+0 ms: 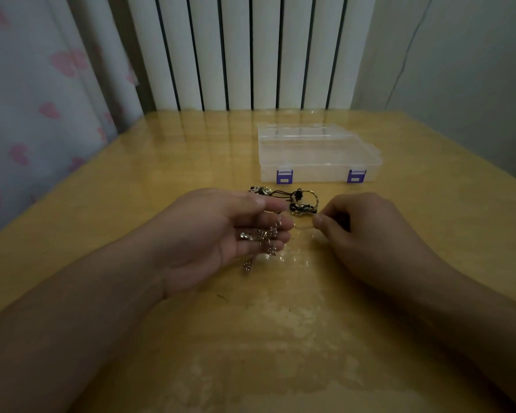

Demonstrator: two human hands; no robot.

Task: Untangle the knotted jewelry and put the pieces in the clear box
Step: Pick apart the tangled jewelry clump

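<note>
My left hand lies palm-up over the table with its fingers loosely curled, and a silver beaded chain is draped across them, its end hanging down toward the tabletop. My right hand has its fingers curled, thumb and forefinger pinching the near end of a tangle of black cord and gold-coloured pieces. That tangle stretches left to a small dark charm lying on the table. The clear box, lid shut with two purple latches, stands just behind the jewelry.
The yellow wooden table has a glossy cover. A white radiator runs along its far edge, a curtain with pink hearts hangs at the left, and a grey wall stands at the right.
</note>
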